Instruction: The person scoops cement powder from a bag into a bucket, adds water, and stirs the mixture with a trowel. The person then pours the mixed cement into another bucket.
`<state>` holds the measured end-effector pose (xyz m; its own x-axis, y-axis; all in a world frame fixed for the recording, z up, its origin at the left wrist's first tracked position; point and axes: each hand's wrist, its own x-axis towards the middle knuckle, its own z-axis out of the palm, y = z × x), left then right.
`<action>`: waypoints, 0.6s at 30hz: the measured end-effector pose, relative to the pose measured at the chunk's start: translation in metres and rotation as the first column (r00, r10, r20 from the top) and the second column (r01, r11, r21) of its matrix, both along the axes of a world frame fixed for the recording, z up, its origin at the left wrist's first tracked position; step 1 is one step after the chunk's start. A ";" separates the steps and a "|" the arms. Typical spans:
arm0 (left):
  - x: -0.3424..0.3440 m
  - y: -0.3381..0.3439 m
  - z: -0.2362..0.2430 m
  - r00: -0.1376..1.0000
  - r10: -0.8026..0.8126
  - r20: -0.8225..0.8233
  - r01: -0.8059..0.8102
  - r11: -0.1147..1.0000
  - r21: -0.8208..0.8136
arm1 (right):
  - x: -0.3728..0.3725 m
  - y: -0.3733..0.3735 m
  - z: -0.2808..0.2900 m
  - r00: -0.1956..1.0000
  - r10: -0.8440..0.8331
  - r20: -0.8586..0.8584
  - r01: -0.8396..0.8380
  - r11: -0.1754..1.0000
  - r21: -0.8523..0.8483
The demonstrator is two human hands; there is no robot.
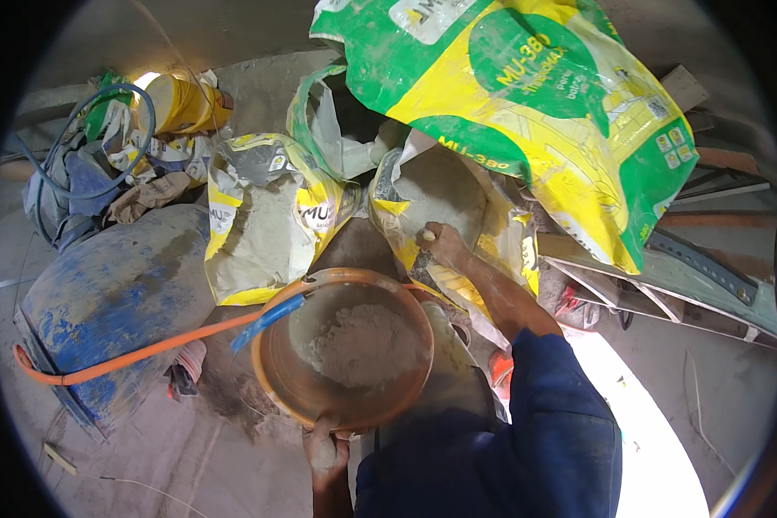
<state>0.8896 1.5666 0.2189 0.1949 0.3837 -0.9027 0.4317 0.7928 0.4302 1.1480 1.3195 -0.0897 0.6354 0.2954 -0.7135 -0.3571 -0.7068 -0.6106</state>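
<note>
An orange-brown bucket (272,384) stands in front of me, with grey powder (363,345) inside. My left hand (324,445) is closed on its near rim, the thumb on the outside. Farther off and to the right, my right hand (447,244) is closed in a fist at the mouth of an opened yellow-and-white bag (397,237) of grey powder. A small pale tip (428,234) shows at this fist; what it grips is unclear. To the left of that bag sits another opened bag (259,233) of grey powder.
A large green-and-yellow bag (535,104) rises at the back right. An orange tube (164,341) with a blue piece (268,323) crosses to the bucket's rim. At left lie a blue-smeared grey drum-like object (121,302), a blue hose (86,194) and yellow buckets (177,104). Metal profiles (708,272) lie right.
</note>
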 end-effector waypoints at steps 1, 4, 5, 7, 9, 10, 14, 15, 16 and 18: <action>0.002 -0.001 0.004 1.000 -0.014 -0.004 0.014 1.000 0.013 | -0.001 -0.005 0.007 1.000 -0.013 0.005 0.012 0.999 0.030; 0.000 0.001 0.014 0.999 -0.036 0.036 0.038 0.998 -0.051 | -0.008 -0.017 0.041 0.986 -0.122 -0.117 0.133 0.987 0.093; 0.000 0.001 0.017 0.996 -0.045 0.071 0.049 0.998 -0.048 | -0.005 -0.021 0.062 0.971 -0.167 -0.171 0.186 0.977 0.104; 0.000 0.001 0.026 0.989 -0.063 0.136 0.070 0.996 -0.047 | 0.001 -0.027 0.105 0.974 -0.173 -0.145 0.186 0.979 0.084; -0.015 0.003 0.013 0.991 -0.055 0.122 0.056 0.998 -0.010 | 0.001 -0.037 0.133 0.979 -0.174 -0.105 0.182 0.981 0.070; -0.014 0.002 0.013 0.992 -0.048 0.114 0.048 0.999 0.007 | 0.000 -0.043 0.142 0.983 -0.169 -0.076 0.174 0.983 0.065; -0.005 0.001 0.016 0.986 -0.046 0.158 0.053 0.998 -0.043 | 0.003 -0.060 0.201 0.966 -0.221 -0.136 0.229 0.972 0.043; -0.005 0.001 0.014 0.983 -0.045 0.177 0.055 0.997 -0.053 | 0.003 -0.063 0.218 0.966 -0.221 -0.132 0.231 0.971 0.061; -0.004 0.002 0.012 0.979 -0.045 0.197 0.058 0.996 -0.062 | 0.000 -0.066 0.226 0.966 -0.233 -0.110 0.240 0.969 0.053; 0.001 0.000 0.010 0.969 -0.064 0.238 0.084 0.994 -0.073 | -0.007 -0.077 0.243 0.964 -0.258 -0.065 0.260 0.965 0.038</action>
